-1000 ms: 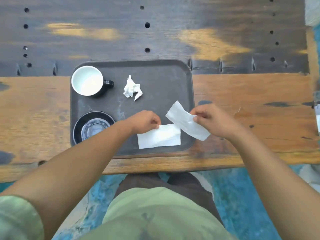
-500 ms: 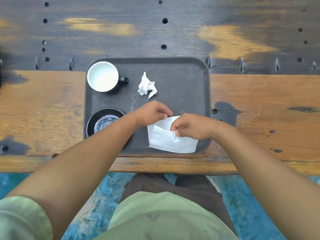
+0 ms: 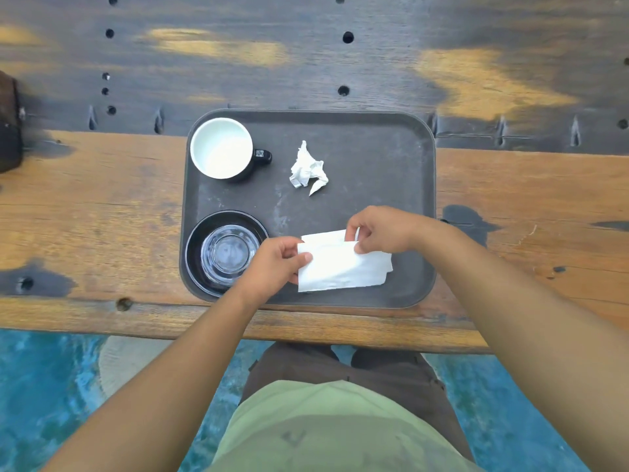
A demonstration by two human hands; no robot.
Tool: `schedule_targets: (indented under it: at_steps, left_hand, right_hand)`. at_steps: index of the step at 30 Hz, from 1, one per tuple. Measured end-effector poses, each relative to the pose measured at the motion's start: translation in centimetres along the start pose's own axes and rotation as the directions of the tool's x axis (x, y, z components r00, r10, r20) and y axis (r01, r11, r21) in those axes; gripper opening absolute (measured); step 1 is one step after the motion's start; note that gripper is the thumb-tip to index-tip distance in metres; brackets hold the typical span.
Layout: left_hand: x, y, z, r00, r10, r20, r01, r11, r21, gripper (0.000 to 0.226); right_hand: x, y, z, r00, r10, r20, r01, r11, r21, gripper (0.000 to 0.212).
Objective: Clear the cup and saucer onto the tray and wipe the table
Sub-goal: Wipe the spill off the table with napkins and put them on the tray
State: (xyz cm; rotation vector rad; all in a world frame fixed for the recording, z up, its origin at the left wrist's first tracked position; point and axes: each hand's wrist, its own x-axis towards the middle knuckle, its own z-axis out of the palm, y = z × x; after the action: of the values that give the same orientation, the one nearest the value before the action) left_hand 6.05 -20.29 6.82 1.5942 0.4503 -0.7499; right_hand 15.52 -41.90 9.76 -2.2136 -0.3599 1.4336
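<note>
I am holding a flat white paper napkin [image 3: 342, 264] over the near right part of the dark grey rectangular plastic tray [image 3: 384, 165]. My left hand [image 3: 275, 264] is pinching the napkin's left edge between thumb and fingers. My right hand [image 3: 381, 229] is closed on the napkin's far edge, with the fingers curled over it. The napkin is folded, and one layer is showing along the far edge.

The tray is lying on the worn wooden desk [image 3: 102, 206], close to the near edge. The black cup with white interior [image 3: 221, 148] is standing upright in the tray's far left corner, with its handle pointing right. The black round saucer [image 3: 195, 247] is sitting in the near left corner, and a clear glass piece [image 3: 226, 255] is resting at its centre. My left wrist is partly covering the saucer's near right rim. A crumpled white tissue [image 3: 308, 168] is lying on the tray to the right of the cup, apart from it.
</note>
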Motion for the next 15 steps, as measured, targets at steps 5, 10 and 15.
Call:
schedule_targets:
  at_steps: [5,10,15]
  left_hand:
    - [-0.1,-1.4,1.3,0.988,-0.025,-0.151,0.027,1.000,0.013,0.015]
    - [1.2,-1.6,2.3,0.939,0.040,-0.342,0.045,0.971,0.236,0.021]
    - [1.9,-1.3,3.2,0.901,0.138,-0.412,0.077,0.882,0.465,0.018]
  right_hand:
    - [-0.6,2.6,-0.1,0.968,0.055,-0.247,-0.035,0.996,0.083,0.003]
    - [0.1,3.8,1.9,0.858,0.064,-0.509,-0.021,0.996,0.089,0.003]
    - [1.2,4.6,3.1,0.808,0.040,-0.587,-0.037,0.999,0.017,0.007]
